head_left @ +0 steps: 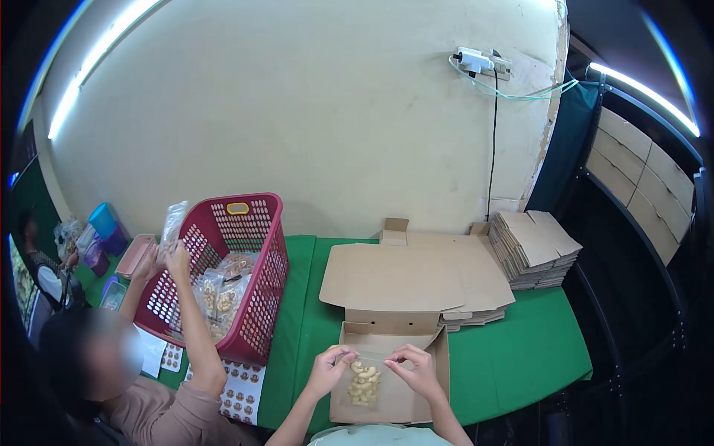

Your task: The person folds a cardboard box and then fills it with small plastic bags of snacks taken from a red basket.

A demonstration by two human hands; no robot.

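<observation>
While a co-worker sits at the far left, the wearer's two hands work over an open box near the table's front edge.

Co-worker: a person in a tan sleeve, both hands (165, 260) raised at the rim of the basket, gripping a clear packet (175, 219) held upright.
Basket: red perforated plastic basket (256, 297), tilted, holding several clear snack packets (223, 293).
Sticker sheets: white sheets of round labels (242, 390) lying flat on the green table (520, 357), just beside the basket's base.
Left hand: left hand (329, 369) pinches the upper left corner of the clear bag; fingers closed on the film.
Clear bag: clear bag of cashews (364, 383), held between both hands, hanging just above or on the floor of the box; contact cannot be told.
Right hand: right hand (416, 369) pinches the bag's upper right corner, thumb and fingers clamped.
Box: open cardboard box (439, 357), lid flap laid back, directly under the hands.
Flat boxes: unfolded cardboard blanks (416, 279) behind the open box; a taller stack (535, 256) at the right.
Wall: socket and cable (491, 111) above the stack.
</observation>
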